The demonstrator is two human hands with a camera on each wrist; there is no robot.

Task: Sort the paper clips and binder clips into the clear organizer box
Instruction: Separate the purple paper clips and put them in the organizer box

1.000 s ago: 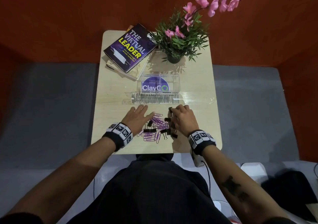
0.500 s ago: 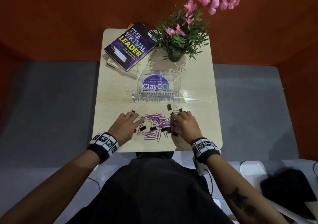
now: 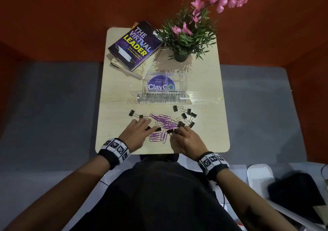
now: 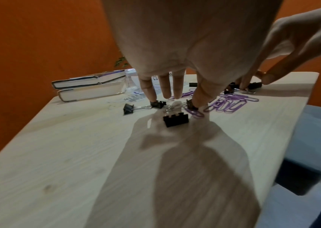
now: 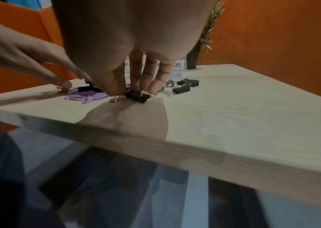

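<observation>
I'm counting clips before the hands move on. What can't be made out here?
- Clips under the left hand and right hand: head view, palms hide them.
- The box contents: head view, glare and sticker; wrist views, fingers block it.
- Paper clips count: overlapping, too small.
- Right grip on a binder clip: blurred, unclear.

Purple paper clips (image 3: 162,124) heaped mid-worktop; black binder clips (image 3: 186,116) scattered flat around. Clear organizer box (image 3: 179,80) beyond, open, two compartments labelled, both apparently unfilled.

Both hands (image 3: 136,135) have drawn back toward the table's near edge, leaving binder clips (image 3: 186,116) spread wider.
</observation>
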